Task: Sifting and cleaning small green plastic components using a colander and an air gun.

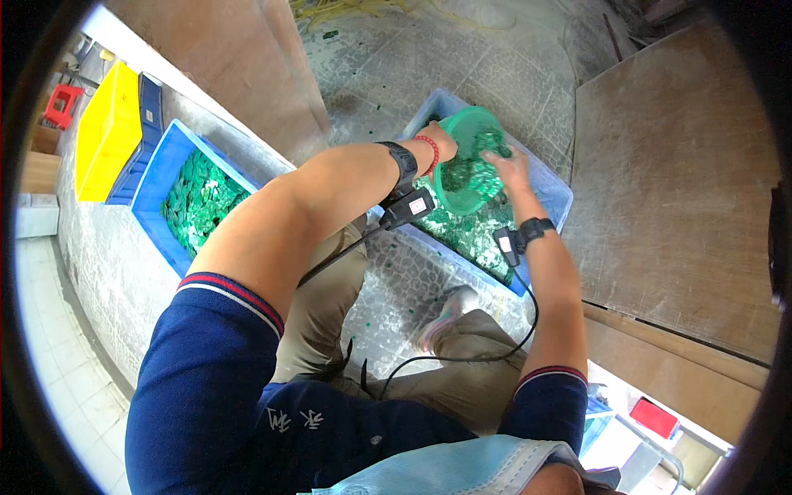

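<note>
At one o'clock of my view, I am keeping a green basin (pixel 464 124) above a blue crate (pixel 551 180), and small shiny green pieces (pixel 472 172) are lying inside the basin. More such pieces are covering the crate's bottom. Whether the basin is resting on them, I cannot tell. Between nine and ten o'clock, a second blue crate (pixel 155 183) is holding a heap of similar green pieces, and beside it a yellow bin (pixel 106 136) is standing.

My left hand (pixel 441 142) is gripping the basin's rim at its ten o'clock side; my left elbow is bending outward, the forearm pointing toward two o'clock. My right hand (pixel 511 169) is reaching in from three o'clock, fingers curving among the blurred pieces; whether they are grasping any, I cannot tell. My right forearm is pointing toward twelve.
</note>
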Action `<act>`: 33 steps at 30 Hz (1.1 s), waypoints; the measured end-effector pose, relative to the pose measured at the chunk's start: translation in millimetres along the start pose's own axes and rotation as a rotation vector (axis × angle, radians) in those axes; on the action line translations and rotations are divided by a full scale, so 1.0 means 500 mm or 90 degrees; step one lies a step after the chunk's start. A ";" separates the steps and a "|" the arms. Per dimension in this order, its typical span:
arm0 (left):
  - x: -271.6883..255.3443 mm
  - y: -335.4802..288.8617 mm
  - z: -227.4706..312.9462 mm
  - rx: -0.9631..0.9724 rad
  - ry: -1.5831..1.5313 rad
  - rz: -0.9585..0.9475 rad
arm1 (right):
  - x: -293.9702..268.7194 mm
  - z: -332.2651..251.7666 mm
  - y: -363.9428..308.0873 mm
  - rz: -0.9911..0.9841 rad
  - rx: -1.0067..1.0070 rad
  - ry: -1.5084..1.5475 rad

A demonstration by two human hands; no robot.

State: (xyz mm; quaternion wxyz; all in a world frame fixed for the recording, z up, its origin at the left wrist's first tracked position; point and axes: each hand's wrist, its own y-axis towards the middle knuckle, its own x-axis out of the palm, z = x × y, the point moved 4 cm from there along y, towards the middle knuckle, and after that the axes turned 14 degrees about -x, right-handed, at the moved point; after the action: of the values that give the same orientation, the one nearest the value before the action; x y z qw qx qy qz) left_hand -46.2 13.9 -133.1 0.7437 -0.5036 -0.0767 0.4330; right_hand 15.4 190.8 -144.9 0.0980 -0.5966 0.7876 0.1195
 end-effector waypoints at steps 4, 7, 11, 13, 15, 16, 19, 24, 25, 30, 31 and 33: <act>0.033 -0.010 0.039 0.339 0.917 0.135 | 0.075 0.047 0.025 -0.012 -0.217 -0.262; -0.015 0.043 0.018 0.224 0.392 0.132 | 0.134 -0.022 0.016 -0.072 -0.203 -0.439; -0.068 0.020 0.000 0.104 0.020 0.057 | 0.087 -0.054 0.043 -0.026 -0.149 -0.390; -0.105 -0.009 0.004 0.058 -0.098 0.069 | -0.012 -0.008 0.088 0.072 -0.078 -0.266; -0.124 -0.013 0.007 0.058 -0.152 0.035 | -0.097 0.080 0.098 0.138 -0.006 -0.279; -0.137 -0.007 0.002 0.059 -0.206 0.003 | -0.124 0.105 0.086 0.134 0.031 -0.351; -0.138 0.068 0.015 0.097 -0.172 -0.063 | -0.173 0.304 0.043 -0.031 0.011 -0.546; -0.180 0.000 0.003 0.075 -0.342 -0.028 | -0.115 0.351 0.019 0.024 0.028 -0.446; -0.180 0.002 -0.006 0.069 -0.342 -0.032 | -0.100 0.371 0.011 0.023 0.114 -0.406; -0.205 0.009 0.011 0.069 -0.361 -0.060 | -0.051 0.420 0.059 0.008 0.251 -0.490; -0.204 0.030 0.008 0.071 -0.361 -0.061 | -0.042 0.432 0.056 -0.034 0.298 -0.522; -0.225 0.105 -0.004 0.243 -0.209 0.084 | -0.026 0.403 0.058 -0.041 0.360 -0.486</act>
State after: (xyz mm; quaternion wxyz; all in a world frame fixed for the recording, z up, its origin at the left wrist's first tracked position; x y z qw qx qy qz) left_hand -143.7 -62.7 -140.5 0.7730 -0.2810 -0.0806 0.5630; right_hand -6.8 271.7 -331.0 0.5427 -0.4840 0.6779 0.1077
